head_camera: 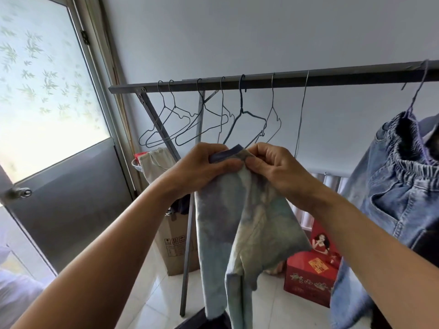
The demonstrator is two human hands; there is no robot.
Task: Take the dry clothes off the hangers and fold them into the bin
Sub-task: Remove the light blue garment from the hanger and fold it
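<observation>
A pale tie-dye garment [240, 224] with a dark blue trim hangs from both my hands in front of the rack. My left hand [204, 167] grips its top edge at the trim. My right hand [273, 167] pinches the same edge just to the right, thumbs nearly touching. Behind them a dark metal rail [285, 79] carries several bare wire hangers [190, 124]. Blue jeans [399, 191] with an elastic waist hang from a purple hanger [414, 100] at the right. A bin or basket [152, 166] holding beige cloth stands behind the rack's left leg.
A cardboard box [173, 245] stands on the white tiled floor by the rack's leg [188, 257]. A red gift box [311, 279] sits on the floor at the right. A grey door [71, 198] with frosted glass is at the left.
</observation>
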